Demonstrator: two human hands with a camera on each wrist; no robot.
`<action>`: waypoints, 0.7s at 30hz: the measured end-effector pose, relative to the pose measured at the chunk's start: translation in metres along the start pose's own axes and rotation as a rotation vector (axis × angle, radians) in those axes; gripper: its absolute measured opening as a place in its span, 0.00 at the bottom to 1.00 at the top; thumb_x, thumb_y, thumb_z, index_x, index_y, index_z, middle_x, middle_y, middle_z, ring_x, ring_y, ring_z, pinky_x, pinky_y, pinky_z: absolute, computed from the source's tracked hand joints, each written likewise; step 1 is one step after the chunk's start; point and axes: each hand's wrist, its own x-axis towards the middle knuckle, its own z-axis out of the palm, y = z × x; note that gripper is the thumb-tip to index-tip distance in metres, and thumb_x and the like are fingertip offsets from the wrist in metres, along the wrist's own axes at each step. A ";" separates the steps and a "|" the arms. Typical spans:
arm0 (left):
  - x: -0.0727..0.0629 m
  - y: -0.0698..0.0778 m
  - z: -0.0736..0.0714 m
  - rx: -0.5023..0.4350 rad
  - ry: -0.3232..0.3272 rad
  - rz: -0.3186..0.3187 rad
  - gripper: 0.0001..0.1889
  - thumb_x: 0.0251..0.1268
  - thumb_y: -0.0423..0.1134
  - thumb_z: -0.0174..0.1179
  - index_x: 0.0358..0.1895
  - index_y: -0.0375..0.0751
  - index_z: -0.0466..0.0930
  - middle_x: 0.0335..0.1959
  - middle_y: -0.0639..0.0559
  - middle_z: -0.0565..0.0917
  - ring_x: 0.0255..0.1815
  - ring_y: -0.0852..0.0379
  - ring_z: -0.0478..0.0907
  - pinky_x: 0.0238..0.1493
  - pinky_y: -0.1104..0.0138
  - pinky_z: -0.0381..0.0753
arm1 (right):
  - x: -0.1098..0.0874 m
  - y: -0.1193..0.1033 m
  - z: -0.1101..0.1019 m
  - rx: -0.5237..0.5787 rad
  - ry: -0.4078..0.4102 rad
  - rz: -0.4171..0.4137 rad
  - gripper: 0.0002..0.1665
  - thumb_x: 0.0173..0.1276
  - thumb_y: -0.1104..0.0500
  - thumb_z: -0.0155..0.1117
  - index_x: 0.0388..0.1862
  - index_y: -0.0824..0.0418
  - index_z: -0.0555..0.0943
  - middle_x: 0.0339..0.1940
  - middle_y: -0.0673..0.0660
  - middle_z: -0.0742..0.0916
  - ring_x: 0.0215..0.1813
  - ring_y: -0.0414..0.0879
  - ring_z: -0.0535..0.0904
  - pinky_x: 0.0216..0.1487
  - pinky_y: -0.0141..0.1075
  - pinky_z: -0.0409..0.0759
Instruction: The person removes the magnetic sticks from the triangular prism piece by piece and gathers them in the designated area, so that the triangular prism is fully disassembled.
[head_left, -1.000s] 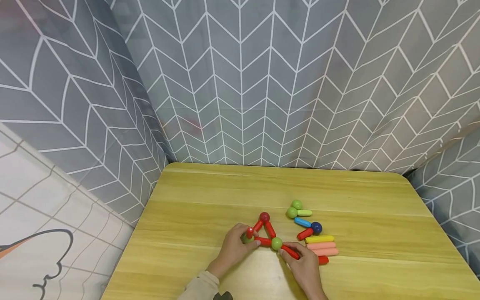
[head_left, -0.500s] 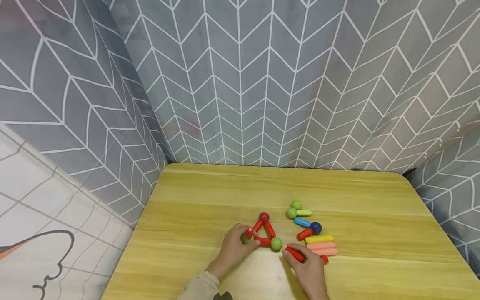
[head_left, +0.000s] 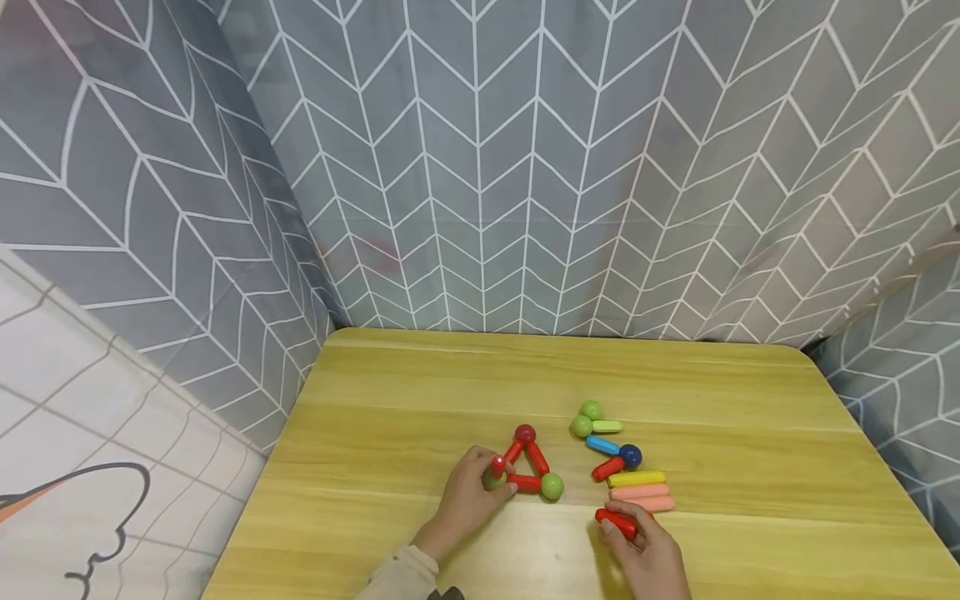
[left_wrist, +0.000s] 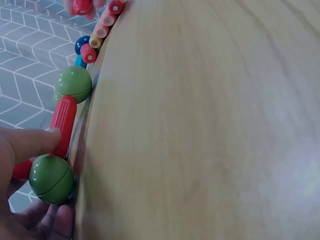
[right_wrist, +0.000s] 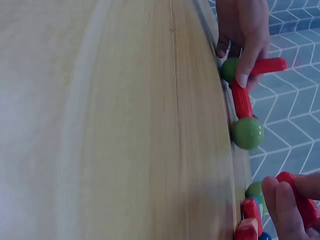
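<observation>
I sit at a light wooden table (head_left: 420, 383) with grey patterned curtains hanging behind its far edge and along both sides. My left hand (head_left: 465, 500) rests near the middle of the near edge, its fingers curled around the left corner of a small triangle (head_left: 525, 467) lying flat on the table, built from red sticks joined by balls. That corner is a green ball (head_left: 491, 479), and my fingertip also presses on the red stick (left_wrist: 64, 122) running along the triangle's near side. A dark red ball (head_left: 525, 433) forms the far corner, and a second green ball (head_left: 552, 487) forms the right corner. My right hand (head_left: 648, 554) lies further right, close to the near edge and apart from the triangle, its fingers pinching a loose red stick (head_left: 617, 522) just above the table. Just beyond that hand lies a group of spare pieces: two pink sticks (head_left: 642, 497) side by side, a yellow stick (head_left: 636, 479) beyond them, then a short red stick (head_left: 607, 468) touching a dark blue ball (head_left: 631, 455), a blue stick (head_left: 602, 445), and furthest away two green balls (head_left: 586, 419) beside a light green stick (head_left: 607, 427).
</observation>
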 end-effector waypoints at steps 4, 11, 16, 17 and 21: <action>-0.002 0.002 0.001 0.006 0.022 -0.007 0.09 0.55 0.41 0.74 0.39 0.53 0.86 0.46 0.55 0.81 0.48 0.56 0.77 0.47 0.65 0.74 | -0.002 0.003 -0.009 0.040 0.040 0.094 0.20 0.65 0.66 0.69 0.54 0.72 0.78 0.48 0.66 0.89 0.37 0.32 0.86 0.39 0.28 0.86; -0.005 0.002 0.004 0.019 0.083 0.003 0.10 0.55 0.37 0.73 0.40 0.50 0.86 0.43 0.55 0.81 0.47 0.56 0.78 0.46 0.65 0.75 | -0.006 0.022 -0.023 0.037 0.012 0.123 0.21 0.69 0.67 0.64 0.60 0.73 0.77 0.49 0.68 0.88 0.37 0.35 0.86 0.39 0.30 0.87; -0.005 0.002 0.004 0.038 0.130 0.032 0.12 0.53 0.34 0.73 0.43 0.47 0.87 0.43 0.52 0.82 0.47 0.53 0.79 0.46 0.64 0.76 | -0.001 0.029 -0.030 0.106 0.028 0.228 0.28 0.67 0.65 0.67 0.62 0.75 0.72 0.41 0.59 0.90 0.34 0.37 0.87 0.38 0.32 0.88; -0.005 0.002 0.005 0.043 0.130 0.030 0.13 0.53 0.34 0.73 0.43 0.46 0.87 0.44 0.52 0.81 0.47 0.53 0.79 0.46 0.64 0.76 | 0.000 0.030 -0.031 0.115 0.038 0.248 0.29 0.66 0.65 0.68 0.62 0.75 0.72 0.38 0.56 0.90 0.34 0.38 0.87 0.37 0.33 0.88; -0.006 0.002 0.006 0.057 0.120 0.010 0.17 0.53 0.34 0.73 0.49 0.45 0.87 0.46 0.50 0.80 0.47 0.53 0.78 0.46 0.64 0.75 | 0.002 0.034 -0.035 0.118 0.059 0.294 0.34 0.63 0.59 0.73 0.62 0.75 0.71 0.31 0.51 0.89 0.31 0.41 0.88 0.36 0.33 0.88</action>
